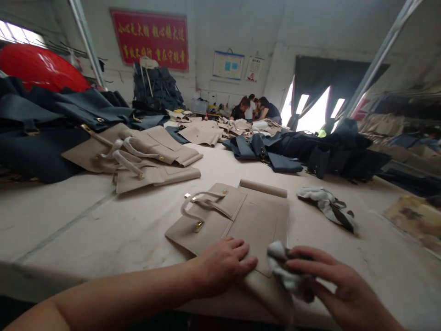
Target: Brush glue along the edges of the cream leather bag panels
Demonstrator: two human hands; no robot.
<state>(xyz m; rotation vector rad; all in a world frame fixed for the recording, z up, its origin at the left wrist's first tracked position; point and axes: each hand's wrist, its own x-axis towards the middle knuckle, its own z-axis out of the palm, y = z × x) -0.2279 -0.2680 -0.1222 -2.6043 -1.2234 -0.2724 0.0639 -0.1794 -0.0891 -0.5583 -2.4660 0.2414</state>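
As left hand [222, 266] presses beige bag [253, 227], handles [201, 202] leftward, right fingers [310, 257] clutch rag [282, 271].

You have two bare hands [223, 266], one flat tan bag [227, 220], one soft grey rag [284, 271] at six o'clock, and another [327, 207] at three o'clock.

Item: one bag panel [237, 220], lying flat on the work table [69, 230], directly before the wearer, handles at its left end. Left hand [222, 266] on the panel's near edge; right hand [344, 287] just beside it to the right, holding a cloth [284, 271] at the panel's near corner. Second cloth [327, 207] on the table, right of the panel. Behind the panel, left: a stack of similar panels [144, 158], then a heap of bags [37, 138] beyond. Behind, right: a pile of bags [310, 154]. Far end: further panels [201, 133], then people [255, 110] at work.
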